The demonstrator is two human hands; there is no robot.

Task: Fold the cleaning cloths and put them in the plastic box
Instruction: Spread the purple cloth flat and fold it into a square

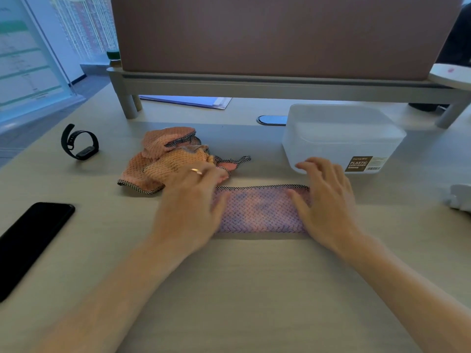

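A broad stretch of bare table [254,289] is seen nearest the camera, crossed only by the two forearms. Toward the near left edge a black phone [30,243] lies face up, well apart from the work.

Further in, a purple cloth [260,210] is laid flat as a long, narrow folded strip, its dark checked hem running along the far edge. Its left end is covered by the left hand [193,207], palm down with the fingers spread (blurred, a ring [196,170] showing on one finger). Its right end is pressed by the right hand [323,200], also flat and with the fingers fanned out. Nothing is pinched by either hand.

Just behind the left fingertips a crumpled heap of orange cloths [168,159] is found, unfolded, with the same checked hems. A black wristband [80,142] stands on its edge to the left of the heap, with open table around it.

Just beyond the right fingertips the plastic box [331,151] stands, translucent white; whether it is touched cannot be told. On its near wall a dark label [365,163] can be read: "PLASTIC CONTAINER", with a barcode beside it; the smaller print is too fine to read.

Behind the box a raised shelf [254,84] spans the table, with papers [193,100] lying under it.
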